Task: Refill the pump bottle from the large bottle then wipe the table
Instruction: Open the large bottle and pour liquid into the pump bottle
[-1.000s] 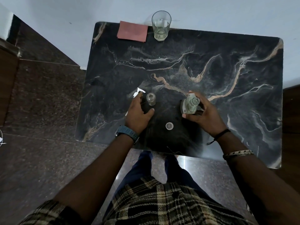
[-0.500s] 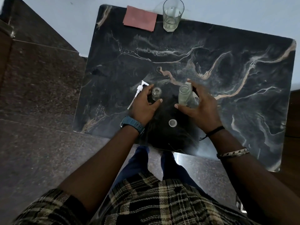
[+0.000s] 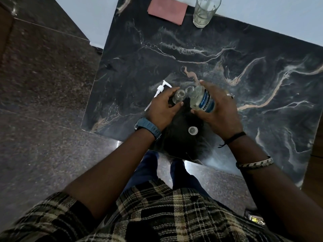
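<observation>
Fingers, head view: those of the left hand [image 3: 161, 109] are curled round the small clear pump bottle [image 3: 178, 98], which stands open-necked on the table [image 3: 244, 81]; those of the right hand [image 3: 220, 109] are wrapped round the large bottle [image 3: 201, 99], thumb on its near side and fingertips on its far side. Large bottle: clear, blue label, tilted so its open mouth points left and lies just beside the pump bottle's neck; whether liquid passes between them cannot be told. Pump head [image 3: 160, 89]: white, with its dip tube, lying on the table just left of the left hand, partly hidden by it. Cap [image 3: 193, 130]: small, round, pale, lying between the two wrists near the table's front edge. Cloth [image 3: 167, 9]: reddish, folded, flat at the far edge, left of a drinking glass [image 3: 204, 11] holding a little liquid. Table: dark marble, pale veins; its left edge runs close to the pump head, its front edge lies just under the wrists, and a broad bare stretch lies between the hands and the far items and off to the right. Left wrist: blue watch [image 3: 148, 127]. Right wrist: black cord and striped bangle [image 3: 254, 163].
</observation>
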